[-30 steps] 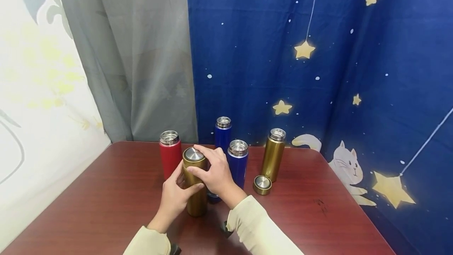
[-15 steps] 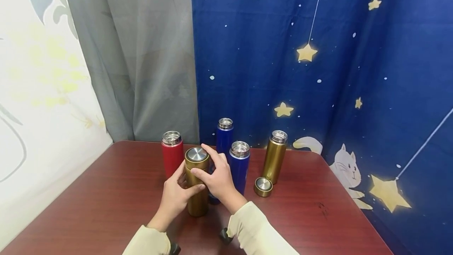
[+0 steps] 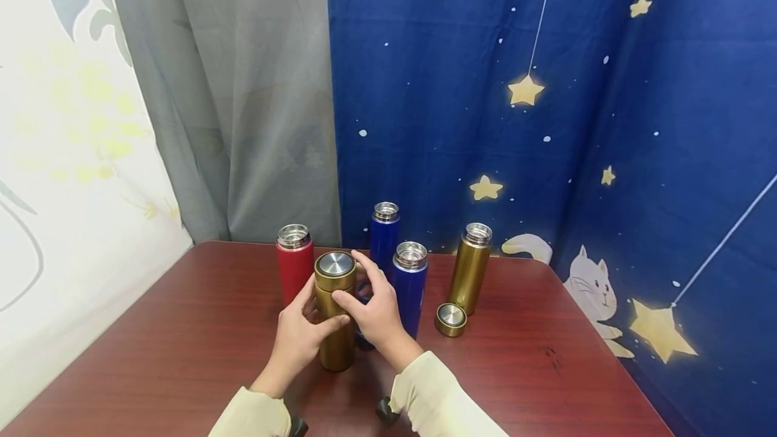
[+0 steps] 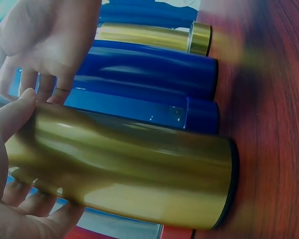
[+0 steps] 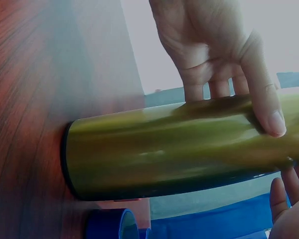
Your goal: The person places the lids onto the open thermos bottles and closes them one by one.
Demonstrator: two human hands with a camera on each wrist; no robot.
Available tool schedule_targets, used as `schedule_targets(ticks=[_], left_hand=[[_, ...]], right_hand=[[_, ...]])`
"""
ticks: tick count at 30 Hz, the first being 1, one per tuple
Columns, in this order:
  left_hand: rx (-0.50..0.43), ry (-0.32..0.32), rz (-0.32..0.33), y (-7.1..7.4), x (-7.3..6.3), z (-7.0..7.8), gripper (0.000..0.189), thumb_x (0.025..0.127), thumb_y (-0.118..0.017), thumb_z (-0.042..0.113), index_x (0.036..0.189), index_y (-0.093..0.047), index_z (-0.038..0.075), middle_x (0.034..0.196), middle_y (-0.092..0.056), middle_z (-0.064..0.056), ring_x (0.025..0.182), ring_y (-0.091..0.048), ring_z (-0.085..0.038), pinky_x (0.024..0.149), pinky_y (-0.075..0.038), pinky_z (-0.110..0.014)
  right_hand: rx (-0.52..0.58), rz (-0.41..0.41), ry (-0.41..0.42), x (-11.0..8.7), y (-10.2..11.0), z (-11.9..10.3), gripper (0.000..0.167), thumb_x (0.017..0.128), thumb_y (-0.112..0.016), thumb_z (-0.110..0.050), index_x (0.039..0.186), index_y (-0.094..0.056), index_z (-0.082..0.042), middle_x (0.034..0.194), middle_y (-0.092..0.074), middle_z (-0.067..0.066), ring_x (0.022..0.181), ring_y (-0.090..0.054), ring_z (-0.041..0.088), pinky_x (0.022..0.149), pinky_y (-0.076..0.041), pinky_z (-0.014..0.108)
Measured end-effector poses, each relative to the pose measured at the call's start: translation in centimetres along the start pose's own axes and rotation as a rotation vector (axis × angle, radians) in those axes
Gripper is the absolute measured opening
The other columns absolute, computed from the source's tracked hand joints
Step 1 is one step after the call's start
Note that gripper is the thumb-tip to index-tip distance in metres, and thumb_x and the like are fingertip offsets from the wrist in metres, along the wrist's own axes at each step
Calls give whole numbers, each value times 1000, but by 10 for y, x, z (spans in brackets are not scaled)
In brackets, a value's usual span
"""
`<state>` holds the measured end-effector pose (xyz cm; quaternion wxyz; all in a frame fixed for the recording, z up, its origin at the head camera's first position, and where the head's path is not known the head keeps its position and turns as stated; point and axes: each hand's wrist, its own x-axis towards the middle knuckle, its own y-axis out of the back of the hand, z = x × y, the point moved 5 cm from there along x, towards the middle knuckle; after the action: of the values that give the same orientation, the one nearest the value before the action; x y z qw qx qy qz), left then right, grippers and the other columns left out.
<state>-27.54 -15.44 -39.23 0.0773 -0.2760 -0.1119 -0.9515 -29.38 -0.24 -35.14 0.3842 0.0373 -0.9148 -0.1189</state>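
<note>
A gold thermos flask (image 3: 336, 349) stands upright on the table, its steel-topped lid (image 3: 336, 264) seated on the mouth. My left hand (image 3: 297, 337) grips the flask's body, thumb across the front and fingers round the far side. My right hand (image 3: 378, 307) holds it at the top, the thumb near the lid's seam and the index finger along the lid's right side. Low in the left wrist view, the left hand's fingers wrap the gold wall. Behind the flask, largely hidden in the head view, a short blue cap (image 5: 105, 224) sits on the table.
Lidless flasks stand behind: a red one (image 3: 295, 274), a near blue one (image 3: 411, 299), a far blue one (image 3: 384, 240) and a gold one (image 3: 469, 275). A loose gold lid (image 3: 451, 319) lies before the last. Curtains (image 3: 461, 120) hang beyond the table (image 3: 534, 383).
My right hand has shifted slightly: its index finger moved off the lid's top edge to the right side, its thumb rightward. The left hand keeps its grip. The head view has moved a little.
</note>
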Motion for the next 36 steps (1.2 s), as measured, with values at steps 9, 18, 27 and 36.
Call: schedule_targets(ticks=[9,18,27,36], left_hand=[[6,-13,5,3,-1,-3,95,70,-89,18,150,-39,15,137,-55,-8,117,-59,-23,92,-50,-39],[21,-3,0,5,0,-5,95,71,-89,21,151,-37,13,141,-51,-10,119,-57,-27,93,-49,-40],[45,0,11,10,1,-5,93,72,-87,11,150,-36,7,141,-50,-17,118,-57,-33,92,-49,-43],[53,2,29,17,2,-6,94,70,-88,7,149,-37,6,137,-54,-16,113,-61,-29,88,-52,-30]], right_hand=[[36,-10,20,-5,7,-28,57,82,-73,-3,134,-52,3,113,-65,16,94,-61,34,73,-49,25],[31,-27,-5,-13,4,-21,54,85,-72,-6,135,-52,-1,114,-65,15,98,-62,33,73,-52,31],[74,-97,-34,-18,2,-15,55,84,-71,-3,135,-51,2,119,-61,20,103,-60,41,75,-51,56],[83,-136,-18,-21,-8,17,64,80,-75,-3,138,-48,2,125,-57,22,107,-57,44,80,-51,55]])
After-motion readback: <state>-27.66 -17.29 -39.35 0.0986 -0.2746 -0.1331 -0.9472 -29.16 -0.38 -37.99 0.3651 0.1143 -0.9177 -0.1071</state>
